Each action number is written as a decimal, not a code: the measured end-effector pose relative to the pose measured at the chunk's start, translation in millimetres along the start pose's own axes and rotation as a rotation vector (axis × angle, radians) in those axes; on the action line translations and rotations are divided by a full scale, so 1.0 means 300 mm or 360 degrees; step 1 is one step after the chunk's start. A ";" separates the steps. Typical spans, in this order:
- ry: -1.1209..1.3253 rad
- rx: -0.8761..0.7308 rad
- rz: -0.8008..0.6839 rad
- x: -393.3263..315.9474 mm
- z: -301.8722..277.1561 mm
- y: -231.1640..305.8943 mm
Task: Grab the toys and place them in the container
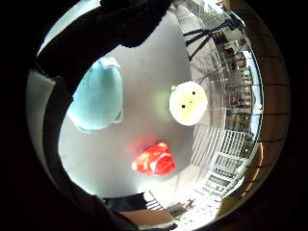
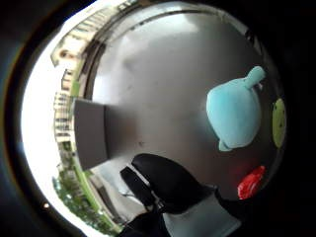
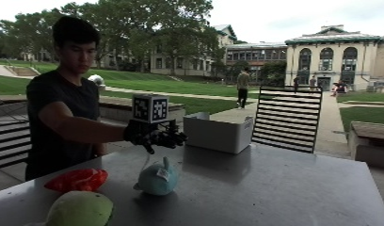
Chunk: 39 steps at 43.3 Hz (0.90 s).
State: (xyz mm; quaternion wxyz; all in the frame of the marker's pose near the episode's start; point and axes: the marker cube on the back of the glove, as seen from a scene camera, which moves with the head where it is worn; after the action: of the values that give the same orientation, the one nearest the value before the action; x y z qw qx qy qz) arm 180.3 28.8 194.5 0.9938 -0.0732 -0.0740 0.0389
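Gloved right hand [image 3: 156,136] above teal toy [image 3: 157,177], fingers [image 3: 174,138] loosely curled, holding nothing, red toy [image 3: 77,180], green toy [image 3: 79,209], container [image 3: 218,132] nr.

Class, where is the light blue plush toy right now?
In the outside view, the light blue plush toy lies on the table, below the gloved right hand, beside the red toy.

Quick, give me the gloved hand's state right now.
Right hand: open, fingers loosely curled, holding nothing, above the light blue plush toy.

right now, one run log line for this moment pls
stage: reach | right hand: above teal plush, holds nothing | red toy, round green-white plush: on table | container: no toys seen inside
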 end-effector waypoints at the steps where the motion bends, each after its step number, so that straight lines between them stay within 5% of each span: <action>1: 0.0000 -0.0007 0.0005 0.006 0.020 -0.004; 20: -0.0093 -0.0209 0.0118 0.118 0.348 -0.043; 39: -0.0215 -0.0235 0.0173 0.173 0.345 -0.076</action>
State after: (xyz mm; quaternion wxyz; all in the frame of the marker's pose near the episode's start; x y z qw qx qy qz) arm 217.0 25.2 306.6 0.9749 -0.1473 -0.1394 0.0920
